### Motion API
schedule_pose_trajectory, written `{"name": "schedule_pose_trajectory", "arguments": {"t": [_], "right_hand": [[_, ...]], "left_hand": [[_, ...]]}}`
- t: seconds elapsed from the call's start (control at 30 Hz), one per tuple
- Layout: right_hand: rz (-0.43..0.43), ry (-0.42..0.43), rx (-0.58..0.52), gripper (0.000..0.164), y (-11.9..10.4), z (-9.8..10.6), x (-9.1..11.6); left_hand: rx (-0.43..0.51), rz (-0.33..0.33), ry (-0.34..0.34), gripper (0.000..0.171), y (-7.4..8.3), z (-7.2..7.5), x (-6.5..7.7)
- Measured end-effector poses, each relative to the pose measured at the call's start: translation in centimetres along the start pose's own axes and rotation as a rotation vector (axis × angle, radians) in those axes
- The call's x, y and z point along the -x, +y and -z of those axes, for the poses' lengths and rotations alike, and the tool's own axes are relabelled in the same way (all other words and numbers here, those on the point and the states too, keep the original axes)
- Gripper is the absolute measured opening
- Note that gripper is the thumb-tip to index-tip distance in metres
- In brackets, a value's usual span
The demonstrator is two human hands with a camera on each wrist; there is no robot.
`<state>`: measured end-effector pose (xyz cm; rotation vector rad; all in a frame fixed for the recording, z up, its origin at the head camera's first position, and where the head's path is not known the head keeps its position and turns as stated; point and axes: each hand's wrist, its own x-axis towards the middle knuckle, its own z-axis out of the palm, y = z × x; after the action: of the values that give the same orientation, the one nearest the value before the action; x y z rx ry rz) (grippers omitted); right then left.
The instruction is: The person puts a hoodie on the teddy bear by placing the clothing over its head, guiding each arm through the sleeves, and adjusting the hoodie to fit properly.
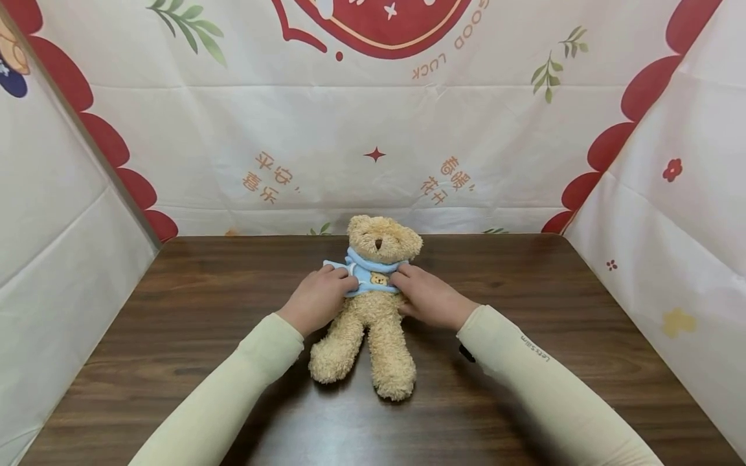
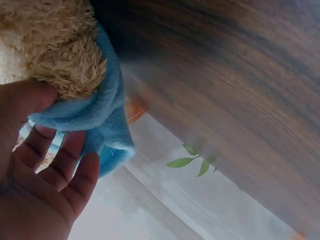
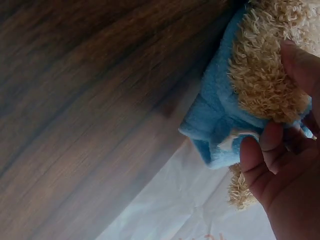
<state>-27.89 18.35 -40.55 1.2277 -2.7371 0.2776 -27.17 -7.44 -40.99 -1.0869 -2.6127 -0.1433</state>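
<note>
A tan teddy bear [image 1: 379,310] lies face up on the table with its head toward the back wall. It wears a light blue hoodie [image 1: 366,285] with a small bear face on the front. On the bear's left side in the head view, my left hand [image 1: 317,298] grips the hoodie by its lower edge. My right hand [image 1: 434,299] holds the opposite side of the hoodie. Seen from the left wrist, the thumb lies at the hem [image 2: 75,112] and the fingers are curled beneath. In the right wrist view the thumb rests against curly fur [image 3: 265,75].
The dark wooden table [image 1: 192,310] reaches back to a white printed cloth wall [image 1: 326,116] with red scalloped borders. More white cloth hangs on the left side [image 1: 52,194] and the right side [image 1: 670,226].
</note>
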Motion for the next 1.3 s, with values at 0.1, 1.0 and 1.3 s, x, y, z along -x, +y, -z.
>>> {"name": "schedule_pose_trajectory", "arguments": {"t": [0.1,1.0,1.3], "right_hand": [[0.009,0.023,0.027,0.025,0.0,-0.1,0.1],[-0.063,0.059,0.205,0.021,-1.7,-0.3,0.4],[-0.004,0.231,0.104,0.019,-3.2,-0.4,1.6]], "left_hand": [[0.028,-0.016,-0.023,0.018,0.2,0.3,0.0],[-0.066,0.058,0.052,0.013,2.6,0.0,1.1],[0.103,0.204,0.101,0.011,3.2,0.6,2.3]]}}
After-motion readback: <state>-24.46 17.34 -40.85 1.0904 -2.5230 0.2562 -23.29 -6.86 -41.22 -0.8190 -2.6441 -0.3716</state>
